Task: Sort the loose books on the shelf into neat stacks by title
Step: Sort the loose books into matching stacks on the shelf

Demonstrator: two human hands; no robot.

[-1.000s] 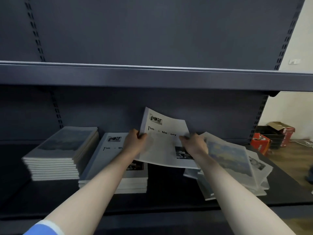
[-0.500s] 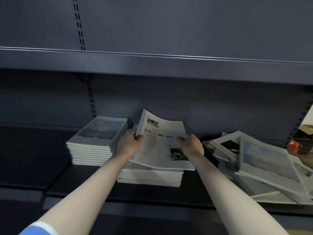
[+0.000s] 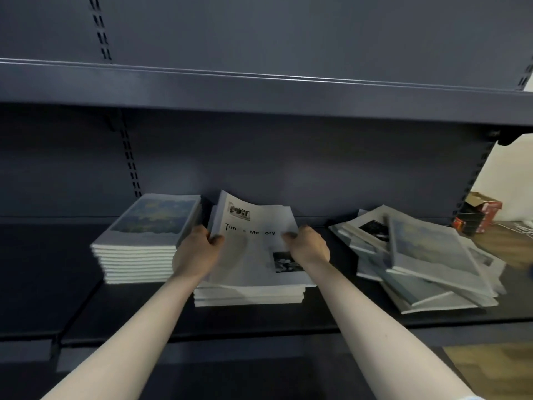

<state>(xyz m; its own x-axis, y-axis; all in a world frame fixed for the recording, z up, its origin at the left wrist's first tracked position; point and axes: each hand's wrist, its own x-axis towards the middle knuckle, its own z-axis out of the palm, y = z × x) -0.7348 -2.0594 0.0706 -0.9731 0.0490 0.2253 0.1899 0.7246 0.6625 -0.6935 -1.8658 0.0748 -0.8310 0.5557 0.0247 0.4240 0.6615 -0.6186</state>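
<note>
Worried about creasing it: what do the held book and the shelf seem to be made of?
Held book: thin paper, soft matte cover by the look; its far edge curls upward between the left hand and right hand, so it probably bends easily. Shelf: likely painted metal, dark grey with a dull sheen; slotted uprights in the back panel suggest steel racking.

Two bare forearms reaching forward, nearly parallel. Left hand (image 3: 199, 252) curled, thumb on top, gripping something at its left edge. Right hand (image 3: 310, 246) knuckles up, fingers bent and pinching the same thing at its right side.
</note>
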